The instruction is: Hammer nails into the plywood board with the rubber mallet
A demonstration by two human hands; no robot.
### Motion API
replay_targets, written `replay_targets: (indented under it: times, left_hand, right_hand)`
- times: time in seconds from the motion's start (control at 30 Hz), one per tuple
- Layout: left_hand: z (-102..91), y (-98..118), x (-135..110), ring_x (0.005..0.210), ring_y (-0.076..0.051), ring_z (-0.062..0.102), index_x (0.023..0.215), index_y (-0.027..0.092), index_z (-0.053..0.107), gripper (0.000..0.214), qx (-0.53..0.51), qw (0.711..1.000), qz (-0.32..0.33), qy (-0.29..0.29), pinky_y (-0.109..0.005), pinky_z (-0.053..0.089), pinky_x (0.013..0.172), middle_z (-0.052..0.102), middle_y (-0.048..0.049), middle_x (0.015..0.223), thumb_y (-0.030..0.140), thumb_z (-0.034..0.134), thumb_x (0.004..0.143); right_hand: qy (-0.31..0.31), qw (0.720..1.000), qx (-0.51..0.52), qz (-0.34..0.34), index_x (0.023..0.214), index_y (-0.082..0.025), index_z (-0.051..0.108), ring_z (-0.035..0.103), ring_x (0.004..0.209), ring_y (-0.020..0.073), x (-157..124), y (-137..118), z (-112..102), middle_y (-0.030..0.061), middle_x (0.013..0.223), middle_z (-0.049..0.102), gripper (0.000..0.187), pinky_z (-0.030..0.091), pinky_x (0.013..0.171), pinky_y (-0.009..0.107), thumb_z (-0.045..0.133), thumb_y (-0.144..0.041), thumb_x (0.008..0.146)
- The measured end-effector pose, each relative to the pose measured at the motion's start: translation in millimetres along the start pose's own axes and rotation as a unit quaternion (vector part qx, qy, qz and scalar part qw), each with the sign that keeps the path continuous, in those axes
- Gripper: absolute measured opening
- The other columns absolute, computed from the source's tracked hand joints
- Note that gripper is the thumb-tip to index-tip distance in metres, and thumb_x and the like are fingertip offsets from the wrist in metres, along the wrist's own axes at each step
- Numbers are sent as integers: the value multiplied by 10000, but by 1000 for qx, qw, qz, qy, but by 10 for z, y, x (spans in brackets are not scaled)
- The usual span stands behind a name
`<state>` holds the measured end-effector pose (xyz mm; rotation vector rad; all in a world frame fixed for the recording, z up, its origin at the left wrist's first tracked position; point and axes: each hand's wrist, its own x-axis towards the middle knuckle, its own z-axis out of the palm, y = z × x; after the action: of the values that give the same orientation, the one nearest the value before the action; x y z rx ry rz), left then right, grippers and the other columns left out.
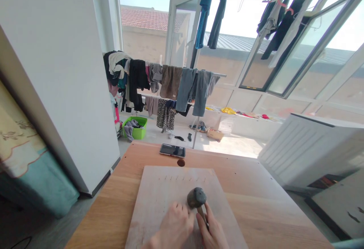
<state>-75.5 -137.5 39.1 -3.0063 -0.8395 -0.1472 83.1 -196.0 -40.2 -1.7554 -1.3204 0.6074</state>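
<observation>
My right hand (212, 230) grips a rubber mallet (196, 198) by its handle, close below the dark head. The head is just above a pale board (153, 199) or over its surface; I cannot tell whether they touch. Beside the mallet, my left hand (176, 222) is closed low over the board, its fingers curled. Whatever its fingertips hold, if anything, is hidden. A row of several thin nails (182, 178) stands up along the far part of the board.
The board lies on a wooden table (261, 196). A phone (172, 150) lies near the table's far edge, by a round hole (181, 162). Beyond stand a laundry rack (170, 82) and a green basket (139, 129). A white wall (62, 71) rises on the left.
</observation>
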Motion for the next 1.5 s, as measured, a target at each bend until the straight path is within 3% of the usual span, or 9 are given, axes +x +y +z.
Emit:
replay_targets:
  times: [0.1, 0.23, 0.33, 0.63, 0.77, 1.0, 1.13, 1.33, 1.5]
  left_hand:
    - [-139, -450, -43, 829, -243, 657, 892, 183, 671, 227, -87, 992, -64, 61, -358, 479, 751, 703, -84, 875, 38, 526, 794]
    - [-119, -1166, -143, 801, -167, 653, 953, 198, 673, 229, -267, 916, -207, 215, -279, 497, 768, 711, -31, 873, 88, 513, 832]
    - [10, -1423, -217, 740, -153, 639, 912, 202, 676, 150, -316, 883, -235, 255, -271, 500, 746, 718, -14, 863, 178, 544, 846]
    - [114, -1382, -255, 704, -144, 608, 883, 198, 690, 160, -374, 871, -247, 204, -255, 491, 700, 713, -10, 859, 248, 547, 833]
    - [172, -1442, -251, 676, -133, 598, 973, 200, 694, 209, -394, 857, -248, 220, -242, 492, 670, 718, -13, 877, 239, 561, 817]
    - [157, -1421, -229, 692, -145, 619, 843, 188, 697, 159, -393, 862, -242, 212, -242, 489, 667, 713, -24, 835, 232, 546, 816]
    - [134, -1397, -229, 671, -135, 608, 906, 195, 678, 171, -381, 867, -241, 210, -241, 484, 683, 700, -11, 833, 195, 542, 803]
    - [162, -1401, -227, 644, -122, 590, 1026, 204, 653, 252, -390, 864, -236, 215, -233, 489, 668, 685, -1, 839, 178, 536, 804]
    - [225, -1410, -202, 605, -109, 574, 1007, 210, 650, 249, -384, 863, -236, 230, -220, 483, 641, 680, 3, 819, 165, 553, 782]
  right_hand:
    - [25, 999, -21, 19, 1365, -57, 527, 619, 548, 239, -22, -29, 14, 41, 612, 633, 874, 467, 557, 289, 269, -748, 895]
    - [36, 999, -21, 24, 1379, -57, 507, 591, 524, 228, -37, -25, 48, 16, 590, 591, 893, 432, 533, 292, 243, -759, 894]
    - [36, 999, -16, 30, 1388, -66, 498, 624, 574, 241, -33, 14, 53, 33, 629, 623, 878, 449, 563, 299, 243, -748, 897]
    - [29, 998, 19, 61, 1425, -68, 446, 592, 517, 232, -51, -8, 56, 39, 639, 637, 917, 441, 514, 314, 302, -778, 863]
    - [17, 998, 31, 54, 1415, -107, 477, 583, 502, 220, -30, -83, 60, 34, 627, 628, 900, 431, 499, 295, 327, -788, 845]
    - [-22, 998, 54, 38, 1404, -97, 491, 520, 479, 183, 48, -246, 164, 6, 602, 555, 845, 379, 449, 263, 377, -738, 865]
    - [-33, 997, 70, 8, 1401, -87, 492, 517, 512, 165, 149, -459, 223, 0, 610, 551, 792, 404, 485, 250, 459, -676, 872]
    - [-106, 990, 91, 36, 1470, -151, 353, 373, 339, 86, 416, -984, 339, -36, 676, 519, 698, 275, 298, 203, 424, -560, 909]
    - [-116, 989, 94, -26, 1469, -165, 348, 385, 385, 86, 594, -1306, 423, -64, 642, 460, 599, 314, 339, 186, 428, -415, 931]
